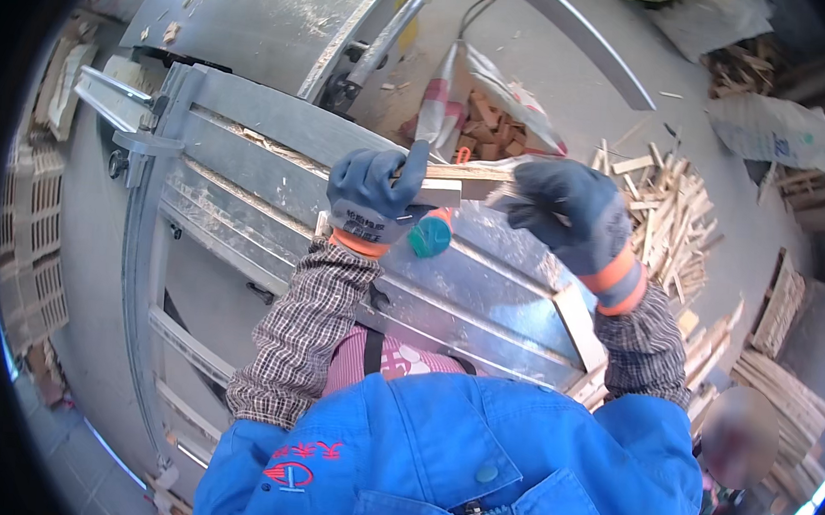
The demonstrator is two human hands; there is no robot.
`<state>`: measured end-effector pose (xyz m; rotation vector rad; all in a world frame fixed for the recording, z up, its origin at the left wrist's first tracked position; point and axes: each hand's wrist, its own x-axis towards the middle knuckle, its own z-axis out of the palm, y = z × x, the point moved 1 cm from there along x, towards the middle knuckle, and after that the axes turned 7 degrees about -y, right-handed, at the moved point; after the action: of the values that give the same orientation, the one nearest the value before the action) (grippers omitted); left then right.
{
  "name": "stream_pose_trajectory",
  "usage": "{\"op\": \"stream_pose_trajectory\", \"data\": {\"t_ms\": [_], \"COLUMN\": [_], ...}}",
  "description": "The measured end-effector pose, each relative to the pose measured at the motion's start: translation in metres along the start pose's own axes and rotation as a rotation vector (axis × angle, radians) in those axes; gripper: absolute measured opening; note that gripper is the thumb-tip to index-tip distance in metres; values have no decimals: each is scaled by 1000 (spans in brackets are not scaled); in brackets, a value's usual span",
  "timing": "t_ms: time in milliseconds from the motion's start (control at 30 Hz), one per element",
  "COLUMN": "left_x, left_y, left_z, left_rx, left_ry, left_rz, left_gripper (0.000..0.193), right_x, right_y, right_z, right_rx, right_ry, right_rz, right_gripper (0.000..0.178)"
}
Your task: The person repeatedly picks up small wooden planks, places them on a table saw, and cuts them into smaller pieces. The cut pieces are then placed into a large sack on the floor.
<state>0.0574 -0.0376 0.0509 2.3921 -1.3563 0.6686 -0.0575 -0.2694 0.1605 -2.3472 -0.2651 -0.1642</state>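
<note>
My left hand, in a dark blue-grey glove with an orange cuff, is closed on pale wooden pieces over the slotted metal table. A thin wooden strip runs from it toward my right hand, with a shorter wooden block just below. My right hand, gloved alike and slightly blurred, has its fingers curled round the strip's right end. They partly hide that end. Just below the block is a round green thing with an orange edge; its kind is unclear.
Beyond the table lies an open sack of wood offcuts. Loose sticks are heaped on the floor at right. A metal machine bed stands far left, a rail juts out left, and a pale board lies at the table's right edge.
</note>
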Motion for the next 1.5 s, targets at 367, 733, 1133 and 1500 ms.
{"op": "stream_pose_trajectory", "data": {"t_ms": [367, 733, 1133, 1500], "left_x": [-37, -96, -115, -138], "left_y": [53, 86, 97, 88], "left_z": [-115, -152, -176, -192], "left_rx": [-501, -533, -538, -525], "left_ry": [-603, -706, -756, -792], "left_rz": [-97, 62, 174, 99], "left_gripper": [68, 68, 64, 63], "right_x": [-83, -171, -215, -213], "right_y": [-92, -159, -204, -212], "right_z": [45, 93, 104, 132], "right_rx": [-335, -210, -180, -211], "right_ry": [66, 129, -52, -59], "right_rz": [182, 289, 413, 404], "right_gripper": [27, 44, 69, 68]}}
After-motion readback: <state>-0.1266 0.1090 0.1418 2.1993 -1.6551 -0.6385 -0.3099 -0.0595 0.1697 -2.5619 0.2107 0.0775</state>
